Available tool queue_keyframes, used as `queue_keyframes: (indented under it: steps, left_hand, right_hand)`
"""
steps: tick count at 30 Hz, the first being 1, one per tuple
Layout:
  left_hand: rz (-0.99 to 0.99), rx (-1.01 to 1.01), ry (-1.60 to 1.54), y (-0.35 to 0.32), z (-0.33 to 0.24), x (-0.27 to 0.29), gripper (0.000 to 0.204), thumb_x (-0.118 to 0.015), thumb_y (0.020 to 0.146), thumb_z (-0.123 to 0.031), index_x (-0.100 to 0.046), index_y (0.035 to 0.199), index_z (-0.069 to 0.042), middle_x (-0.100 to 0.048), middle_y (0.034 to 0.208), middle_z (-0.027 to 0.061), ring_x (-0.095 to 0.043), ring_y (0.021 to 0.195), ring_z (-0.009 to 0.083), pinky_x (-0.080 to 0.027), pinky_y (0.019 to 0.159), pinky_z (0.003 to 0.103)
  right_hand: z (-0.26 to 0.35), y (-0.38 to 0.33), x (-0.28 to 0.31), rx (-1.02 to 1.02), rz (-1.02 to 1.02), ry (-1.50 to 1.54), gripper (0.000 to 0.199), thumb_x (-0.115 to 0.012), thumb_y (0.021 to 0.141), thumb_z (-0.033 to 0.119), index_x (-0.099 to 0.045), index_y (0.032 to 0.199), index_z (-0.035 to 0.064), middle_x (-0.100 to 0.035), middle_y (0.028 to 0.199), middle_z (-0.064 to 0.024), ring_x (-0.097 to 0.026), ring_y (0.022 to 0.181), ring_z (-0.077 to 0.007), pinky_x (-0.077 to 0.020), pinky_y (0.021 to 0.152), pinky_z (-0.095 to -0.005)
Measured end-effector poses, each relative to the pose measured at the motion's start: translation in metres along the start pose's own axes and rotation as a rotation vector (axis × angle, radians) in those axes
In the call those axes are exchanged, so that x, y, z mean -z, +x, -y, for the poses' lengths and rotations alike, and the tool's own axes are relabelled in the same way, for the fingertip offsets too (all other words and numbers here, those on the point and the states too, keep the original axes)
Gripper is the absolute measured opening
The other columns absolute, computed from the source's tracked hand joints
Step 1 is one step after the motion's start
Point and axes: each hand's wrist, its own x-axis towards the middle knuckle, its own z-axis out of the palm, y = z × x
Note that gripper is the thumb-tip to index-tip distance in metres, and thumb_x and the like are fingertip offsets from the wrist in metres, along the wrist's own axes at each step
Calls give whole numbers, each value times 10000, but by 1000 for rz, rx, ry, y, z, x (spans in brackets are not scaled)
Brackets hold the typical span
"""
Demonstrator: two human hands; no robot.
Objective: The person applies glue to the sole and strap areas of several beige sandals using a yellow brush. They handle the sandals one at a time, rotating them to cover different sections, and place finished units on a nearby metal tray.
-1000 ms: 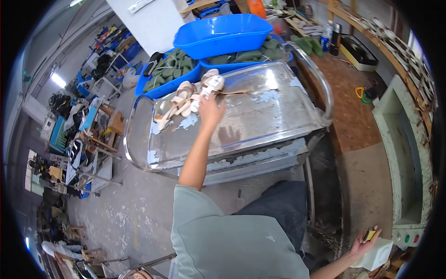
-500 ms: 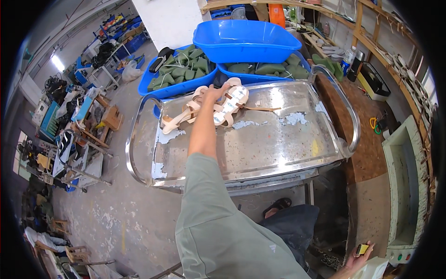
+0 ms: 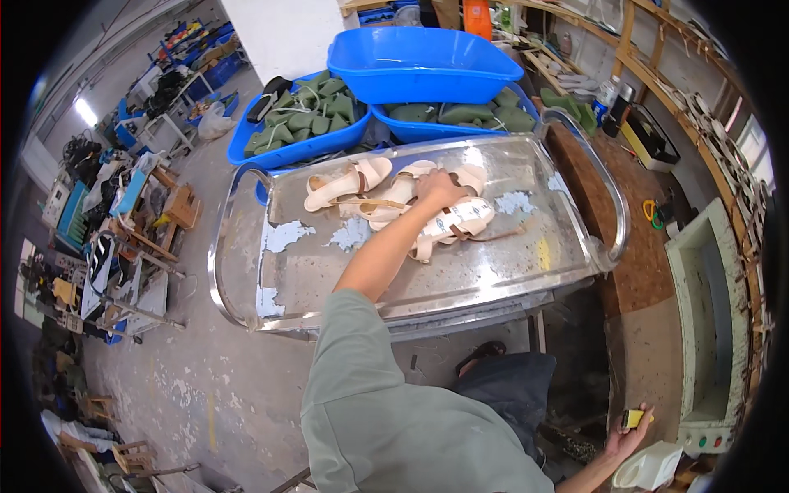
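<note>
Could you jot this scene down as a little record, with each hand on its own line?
Left hand: at the pale sandals; grip unclear
Right hand: holding a small yellow-and-black object
Surface under sandals: worn metal cart top
Beyond it: blue tubs, green pieces inside two
Right side: brown bench

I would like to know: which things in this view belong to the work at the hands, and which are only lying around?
At the hands:
- pale strappy sandals, touched by the left hand
- metal trolley under them
- small yellow-and-black object in the right hand

Apparently lying around:
- blue plastic tubs
- green shoe lasts
- dark bottle
</note>
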Motion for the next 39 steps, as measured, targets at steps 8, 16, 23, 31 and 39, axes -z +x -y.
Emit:
queue_keyframes:
  steps: [8, 16, 23, 31, 39]
  left_hand:
    - [-199, -171, -166, -44, -59, -36, 598, -582, 712, -478, -599, 1106, -29, -627, 976, 234, -607, 931, 359, -456, 821, 429]
    - [-136, 23, -360, -76, -84, 15, 676, -565, 706, -518, -621, 1014, 81, -619, 1008, 262, -592, 979, 385, -436, 871, 424]
    - [-136, -414, -529, -108, -215, 34, 680, -629, 694, -562, -627, 635, 115, -596, 562, 208, -605, 550, 289, -459, 573, 404]
    - [91, -752, -236, -240, -486, -67, 731, -557, 677, -633, -663, 929, 45, -637, 970, 243, -614, 953, 359, -463, 832, 422]
    - [470, -871, -367, -230, -566, -290, 615, -634, 710, -472, -594, 1084, 15, -611, 1051, 224, -561, 1040, 355, -426, 892, 410]
  right_hand:
    - [15, -25, 19, 37, 77, 82, 258, -465, 952, 267, -561, 910, 31, -600, 698, -32, -399, 358, -62, -322, 301, -173]
    - [33, -64, 59, 86, 54, 155, 264, -477, 946, 274, -587, 895, 40, -527, 561, -10, -327, 328, -65, -284, 301, -191]
    - [43, -81, 52, 159, -194, 90, 195, -564, 898, 248, -598, 864, 59, -599, 695, 4, -439, 401, -34, -322, 333, -176]
    - [80, -104, 80, 193, -195, 149, 282, -519, 921, 282, -586, 847, 19, -563, 621, -11, -438, 368, -49, -317, 316, -162]
    - [102, -114, 132, 214, -384, 128, 286, -500, 929, 281, -572, 860, 13, -541, 605, -10, -423, 360, -49, -312, 318, -161]
